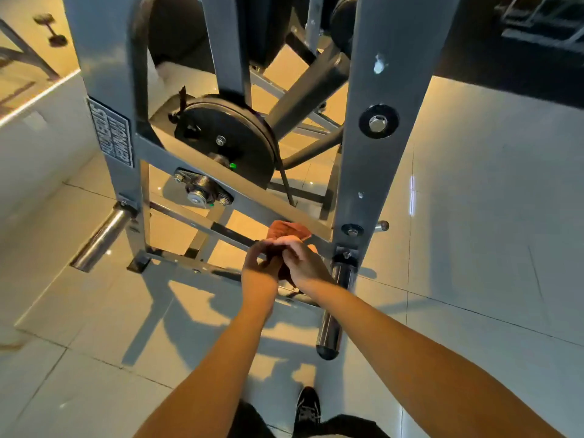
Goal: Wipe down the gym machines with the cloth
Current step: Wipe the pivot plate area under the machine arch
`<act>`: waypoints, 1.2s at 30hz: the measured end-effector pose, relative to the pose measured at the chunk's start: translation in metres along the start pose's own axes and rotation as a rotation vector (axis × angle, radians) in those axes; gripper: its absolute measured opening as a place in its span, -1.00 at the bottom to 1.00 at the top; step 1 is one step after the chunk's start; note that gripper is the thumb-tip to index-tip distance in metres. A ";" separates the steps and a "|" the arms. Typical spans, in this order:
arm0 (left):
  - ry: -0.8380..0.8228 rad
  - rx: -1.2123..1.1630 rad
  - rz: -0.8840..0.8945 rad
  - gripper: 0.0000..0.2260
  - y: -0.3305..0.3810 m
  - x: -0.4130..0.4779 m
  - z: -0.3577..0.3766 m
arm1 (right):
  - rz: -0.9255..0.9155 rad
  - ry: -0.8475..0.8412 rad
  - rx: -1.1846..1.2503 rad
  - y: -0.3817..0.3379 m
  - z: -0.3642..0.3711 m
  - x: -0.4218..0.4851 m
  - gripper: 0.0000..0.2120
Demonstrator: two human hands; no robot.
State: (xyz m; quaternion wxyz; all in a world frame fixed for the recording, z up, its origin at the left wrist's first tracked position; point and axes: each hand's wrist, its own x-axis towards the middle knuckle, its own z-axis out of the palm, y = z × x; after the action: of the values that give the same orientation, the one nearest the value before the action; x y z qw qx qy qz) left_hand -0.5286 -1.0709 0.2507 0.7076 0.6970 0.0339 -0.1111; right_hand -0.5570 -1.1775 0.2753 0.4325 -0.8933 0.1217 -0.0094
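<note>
The left hand [257, 268] and right hand [305, 259], bunched round the cloth [287, 230], are hemmed by the grey upright [379, 172] to their right and the slanted crossbar [246, 200] above. A chrome peg [333, 311] juts out just beside the right wrist. Open floor [489, 248] lies beyond the upright.

Gym, plate-loaded machine [240, 128], dumbbell [50, 28], tiled floor [474, 248]

forearms [410, 343]: bare | legs: dark trousers [347, 426] | foot: black shoe [308, 403], pale laces [306, 415]
</note>
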 end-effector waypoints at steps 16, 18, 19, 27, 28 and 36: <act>0.262 -0.091 0.069 -0.69 0.013 0.037 0.046 | -0.067 0.174 0.052 0.048 -0.022 0.035 -0.63; 0.292 -0.014 0.126 -0.77 0.004 0.039 0.050 | -0.090 0.155 0.054 0.049 -0.023 0.032 -0.62; 0.281 0.041 0.144 -0.80 -0.001 0.039 0.051 | -0.112 0.141 0.052 0.049 -0.023 0.031 -0.60; 0.063 0.249 0.205 -0.84 -0.023 0.021 0.070 | -0.159 0.165 -0.157 0.056 -0.022 0.026 -0.53; 0.041 0.253 0.194 -0.86 -0.024 0.022 0.067 | -0.177 0.154 -0.167 0.059 -0.023 0.027 -0.57; 0.300 0.099 0.099 -0.67 0.005 0.038 0.047 | -0.012 0.075 -0.042 0.061 -0.032 0.017 -0.56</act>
State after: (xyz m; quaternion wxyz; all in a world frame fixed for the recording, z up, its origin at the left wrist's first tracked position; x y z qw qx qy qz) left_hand -0.4957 -1.1222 0.2492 0.6640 0.7406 0.0993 0.0276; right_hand -0.5573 -1.2423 0.2467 0.4088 -0.9019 0.1327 -0.0431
